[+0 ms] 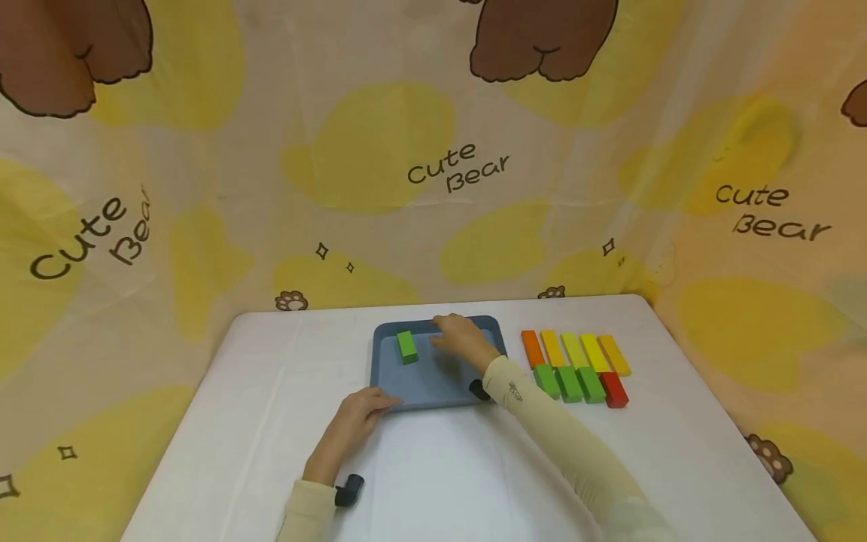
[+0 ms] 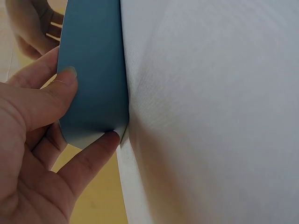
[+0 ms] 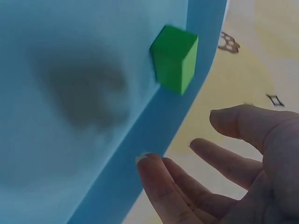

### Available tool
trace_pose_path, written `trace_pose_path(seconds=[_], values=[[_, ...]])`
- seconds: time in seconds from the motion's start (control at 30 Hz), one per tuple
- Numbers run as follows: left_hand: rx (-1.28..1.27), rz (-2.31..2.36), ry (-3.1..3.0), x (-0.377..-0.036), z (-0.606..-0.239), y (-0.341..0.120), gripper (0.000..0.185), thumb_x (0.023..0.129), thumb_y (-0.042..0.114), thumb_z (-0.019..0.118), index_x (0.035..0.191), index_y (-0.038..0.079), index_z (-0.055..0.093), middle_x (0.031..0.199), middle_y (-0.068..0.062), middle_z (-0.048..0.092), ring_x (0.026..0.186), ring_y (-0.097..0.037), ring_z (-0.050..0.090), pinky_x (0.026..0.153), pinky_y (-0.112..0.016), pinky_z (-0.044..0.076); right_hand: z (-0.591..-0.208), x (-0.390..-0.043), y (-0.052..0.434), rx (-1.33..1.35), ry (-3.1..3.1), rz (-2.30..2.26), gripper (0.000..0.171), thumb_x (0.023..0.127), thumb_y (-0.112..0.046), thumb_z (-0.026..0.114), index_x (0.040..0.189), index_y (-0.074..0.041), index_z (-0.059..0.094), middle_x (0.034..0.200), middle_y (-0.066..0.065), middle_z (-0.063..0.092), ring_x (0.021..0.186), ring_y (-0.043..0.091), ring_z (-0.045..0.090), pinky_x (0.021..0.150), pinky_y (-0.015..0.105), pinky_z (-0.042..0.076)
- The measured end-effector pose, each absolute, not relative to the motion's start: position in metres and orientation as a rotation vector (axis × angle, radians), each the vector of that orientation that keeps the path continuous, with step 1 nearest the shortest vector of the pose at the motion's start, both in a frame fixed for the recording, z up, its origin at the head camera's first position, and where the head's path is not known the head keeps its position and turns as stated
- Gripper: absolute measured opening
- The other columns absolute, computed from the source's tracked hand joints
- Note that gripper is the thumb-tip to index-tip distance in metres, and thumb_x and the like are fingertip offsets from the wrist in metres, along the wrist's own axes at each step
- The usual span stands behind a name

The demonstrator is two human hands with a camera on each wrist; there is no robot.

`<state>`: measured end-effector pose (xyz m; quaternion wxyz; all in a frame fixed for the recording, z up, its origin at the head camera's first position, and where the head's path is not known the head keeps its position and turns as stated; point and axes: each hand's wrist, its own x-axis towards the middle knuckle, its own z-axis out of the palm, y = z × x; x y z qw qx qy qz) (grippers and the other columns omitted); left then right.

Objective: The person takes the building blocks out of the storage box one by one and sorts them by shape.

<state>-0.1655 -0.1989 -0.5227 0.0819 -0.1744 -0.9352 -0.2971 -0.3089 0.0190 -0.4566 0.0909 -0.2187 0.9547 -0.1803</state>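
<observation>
A blue tray (image 1: 427, 385) lies on the white table (image 1: 271, 391). One green block (image 1: 406, 347) stands in its far left part; in the right wrist view this green block (image 3: 174, 58) is close to the tray's wall (image 3: 154, 140). My right hand (image 1: 448, 336) hovers over the tray's far side, right of the block, with relaxed fingers (image 3: 163, 179) that hold nothing. My left hand (image 1: 376, 403) pinches the tray's near left corner. Its thumb (image 2: 53, 91) lies on the tray's top (image 2: 93, 56) and a finger sits at the corner's edge.
To the right of the tray lie two rows of blocks: long orange (image 1: 532, 348) and yellow (image 1: 596, 352) ones behind, green ones (image 1: 569, 382) and a red one (image 1: 613, 389) in front. A printed cloth backdrop (image 1: 433, 173) rises behind the table.
</observation>
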Motion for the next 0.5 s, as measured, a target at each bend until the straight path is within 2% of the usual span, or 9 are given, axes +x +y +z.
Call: trace_pose_path(seconds=[0.2, 0.3, 0.4, 0.5], values=[[-0.528, -0.882, -2.780, -0.166, -0.522, -0.201, 0.020, 0.090, 0.006, 0.067, 0.100, 0.019, 0.079, 0.090, 0.006, 0.071, 0.088, -0.011, 0.067, 0.080, -0.029, 0.058, -0.460, -0.308, -0.014, -0.672, 2.838, -0.537, 0.042, 0.097, -0.025, 0.061, 0.136, -0.010, 0.057, 0.129, 0.011, 0.063, 0.118, 0.029, 0.059, 0.099, 0.042, 0.052], [-0.552, -0.879, -2.752, -0.166, -0.523, -0.201, 0.020, 0.089, 0.003, 0.068, 0.098, 0.017, 0.079, 0.088, 0.005, 0.070, 0.085, -0.011, 0.066, 0.077, -0.028, 0.058, -0.463, -0.307, -0.027, -0.700, 2.846, -0.536, 0.045, 0.096, -0.028, 0.060, 0.137, -0.010, 0.056, 0.121, 0.012, 0.064, 0.106, 0.027, 0.062, 0.086, 0.039, 0.055], [-0.553, -0.880, -2.756, -0.165, -0.523, -0.200, 0.021, 0.089, 0.002, 0.068, 0.099, 0.017, 0.079, 0.087, 0.005, 0.070, 0.083, -0.010, 0.065, 0.075, -0.027, 0.057, -0.466, -0.304, -0.036, -0.728, 2.860, -0.531, 0.048, 0.096, -0.031, 0.061, 0.139, -0.010, 0.054, 0.115, 0.013, 0.064, 0.094, 0.024, 0.061, 0.074, 0.034, 0.053], [-0.538, -0.895, -2.783, -0.165, -0.522, -0.199, 0.021, 0.090, 0.003, 0.067, 0.100, 0.018, 0.079, 0.088, 0.005, 0.070, 0.084, -0.010, 0.065, 0.076, -0.027, 0.057, -0.467, -0.301, -0.041, -0.737, 2.863, -0.530, 0.051, 0.096, -0.032, 0.062, 0.141, -0.012, 0.051, 0.119, 0.016, 0.063, 0.096, 0.027, 0.062, 0.072, 0.034, 0.053]])
